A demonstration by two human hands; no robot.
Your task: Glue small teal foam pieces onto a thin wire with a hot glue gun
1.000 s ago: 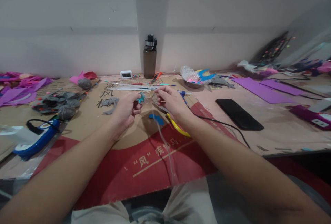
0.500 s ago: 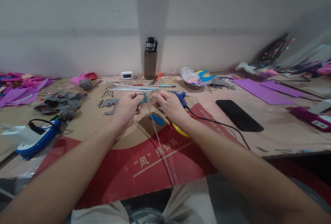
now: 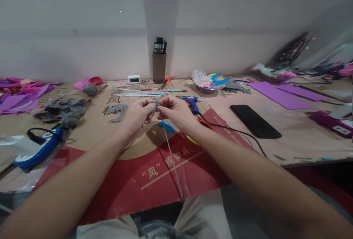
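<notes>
Both hands (image 3: pixel 137 116) (image 3: pixel 177 113) on teal piece (image 3: pixel 156 105) | near: glue gun (image 3: pixel 192 103), blue cutout (image 3: pixel 167 127)

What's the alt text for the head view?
Left hand and right hand pinch a small teal piece above printed cardboard. A blue cutout and a glue gun lie close by. A bottle stands near the wall; a phone lies to the right.

Your little blue-green piece (image 3: pixel 156 105) is up in the air, pinched between your left hand (image 3: pixel 138 116) and right hand (image 3: pixel 176 112), partly hidden by them. A long, thin, pale strip (image 3: pixel 171 155) runs almost straight from below it toward you
</notes>
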